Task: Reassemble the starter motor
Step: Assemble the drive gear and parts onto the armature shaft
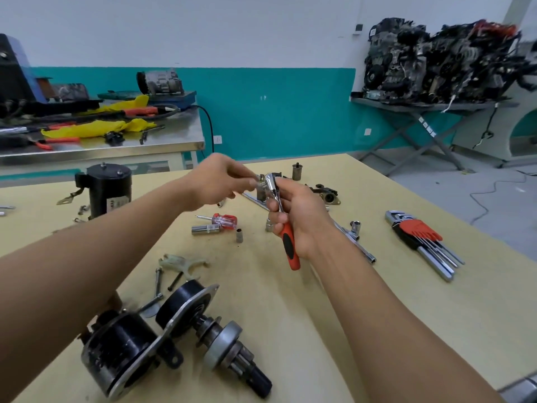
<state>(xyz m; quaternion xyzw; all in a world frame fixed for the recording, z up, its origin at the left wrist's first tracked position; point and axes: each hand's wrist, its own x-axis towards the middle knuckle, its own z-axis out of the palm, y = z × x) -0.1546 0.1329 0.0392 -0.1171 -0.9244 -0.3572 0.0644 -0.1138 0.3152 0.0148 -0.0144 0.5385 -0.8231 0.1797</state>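
The right hand [293, 219] is gripping the ratchet [289, 245] by its red-and-black handle. The left hand [215, 181] is pinching a small socket [260, 184] at the ratchet's head, above the yellow worktop [377, 301]. The starter motor [162, 338] is lying partly assembled at the near edge. A black cylinder [109, 190] is standing far left. A red screwdriver [222, 221], a loose socket [239, 235] and a hex key set [421, 239] are lying around. A steel bench [122, 146] and an engine [436, 59] are sitting by the teal-banded wall.
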